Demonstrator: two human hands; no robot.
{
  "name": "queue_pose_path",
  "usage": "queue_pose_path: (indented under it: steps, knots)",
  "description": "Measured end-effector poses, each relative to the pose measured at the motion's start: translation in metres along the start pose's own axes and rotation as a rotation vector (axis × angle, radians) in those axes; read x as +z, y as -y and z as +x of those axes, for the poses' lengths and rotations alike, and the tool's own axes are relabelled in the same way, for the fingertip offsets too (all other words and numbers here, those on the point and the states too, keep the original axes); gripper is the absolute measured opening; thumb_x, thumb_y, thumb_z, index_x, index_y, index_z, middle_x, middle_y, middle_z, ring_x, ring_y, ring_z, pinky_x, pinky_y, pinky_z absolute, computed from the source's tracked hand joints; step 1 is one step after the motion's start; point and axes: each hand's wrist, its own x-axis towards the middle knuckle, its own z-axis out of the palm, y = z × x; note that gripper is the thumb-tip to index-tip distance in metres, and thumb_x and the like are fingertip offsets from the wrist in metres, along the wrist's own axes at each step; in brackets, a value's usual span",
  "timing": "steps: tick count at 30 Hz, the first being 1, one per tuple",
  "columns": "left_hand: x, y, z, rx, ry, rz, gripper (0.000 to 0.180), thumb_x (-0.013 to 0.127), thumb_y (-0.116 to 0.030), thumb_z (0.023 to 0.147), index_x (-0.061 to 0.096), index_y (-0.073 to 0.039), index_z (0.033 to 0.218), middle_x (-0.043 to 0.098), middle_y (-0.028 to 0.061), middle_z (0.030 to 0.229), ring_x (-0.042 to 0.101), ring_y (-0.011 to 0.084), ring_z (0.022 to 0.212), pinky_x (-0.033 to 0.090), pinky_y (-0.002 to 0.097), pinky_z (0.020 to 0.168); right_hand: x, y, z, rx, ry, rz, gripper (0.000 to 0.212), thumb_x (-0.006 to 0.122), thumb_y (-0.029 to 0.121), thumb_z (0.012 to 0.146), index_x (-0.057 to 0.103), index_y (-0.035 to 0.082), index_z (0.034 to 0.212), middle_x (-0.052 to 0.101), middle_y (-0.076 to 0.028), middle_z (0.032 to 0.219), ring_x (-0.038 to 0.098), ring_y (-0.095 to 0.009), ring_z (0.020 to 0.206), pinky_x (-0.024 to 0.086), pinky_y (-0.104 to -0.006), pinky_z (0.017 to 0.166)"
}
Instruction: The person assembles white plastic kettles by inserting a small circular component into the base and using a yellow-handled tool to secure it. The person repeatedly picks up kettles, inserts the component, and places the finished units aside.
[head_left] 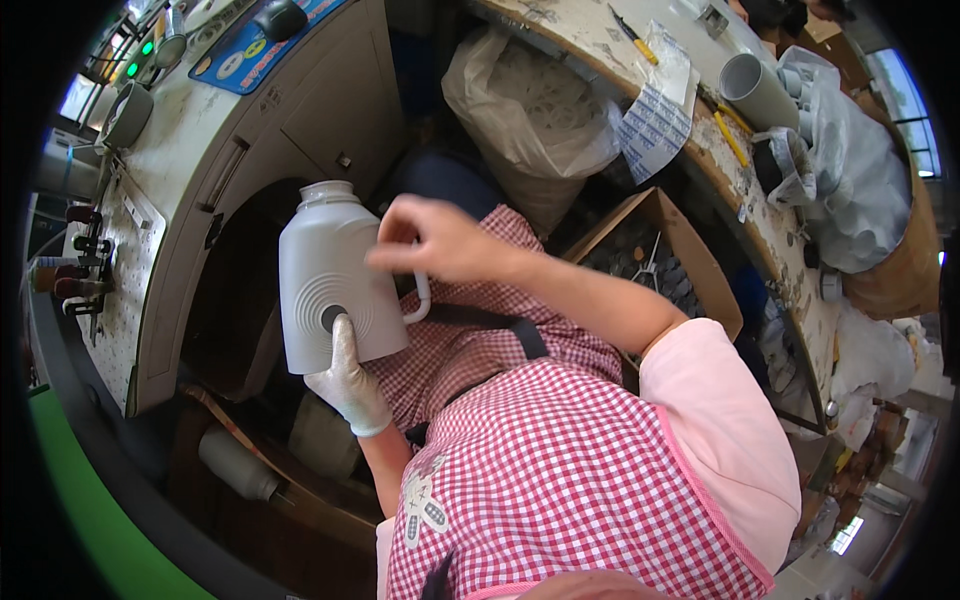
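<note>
A light grey plastic jug [318,260] with a threaded neck, a loop handle and raised rings on its side stands upright in front of me. My left hand [352,385], in a whitish glove, grips it low down. Its thumb lies by a dark round spot [332,318] amid the rings; whether that is a hole or a disc I cannot tell. Beside the jug's upper right, above the handle, is my bare right hand [435,240]. Its fingers are curled in a pinch, and anything between them is hidden.
A white cabinet bench [190,130] stands at left, with a blue mat [250,50]. Right of me are a plastic sack [480,100] of ring-shaped scraps, a cardboard box [700,255] of grey pieces and a worn workbench [600,45]. On it lie a yellow-handled knife [640,45] and a grey cup [757,90].
</note>
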Motion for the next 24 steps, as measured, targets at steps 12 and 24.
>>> queue_pose_path:
  steps: [12,24]
  knots:
    - [-0.042,-0.001,0.021,-0.04,-0.03,0.045,0.04,0.065,-0.019,0.101,0.06,0.003,0.135,0.067,0.0111,0.128,0.064,0.0195,0.119,0.052,0.0369,0.103,-0.542,-0.134,0.14,-0.057,-0.427,-1.72,0.024,0.051,0.019,0.097,0.067,0.001,0.1,0.069,-0.026,0.102,0.064,-0.047,0.099,0.05,-0.0576,0.087]
    - [-0.025,-0.021,0.018,-0.291,0.081,-0.374,0.033,0.064,-0.016,0.101,0.063,0.003,0.129,0.072,0.0123,0.117,0.071,0.0184,0.108,0.057,0.0312,0.092,-0.532,-0.093,0.13,0.135,-0.658,-0.46,0.04,0.07,0.025,0.096,0.07,-0.004,0.124,0.07,-0.011,0.092,0.067,-0.022,0.082,0.053,-0.0347,0.073]
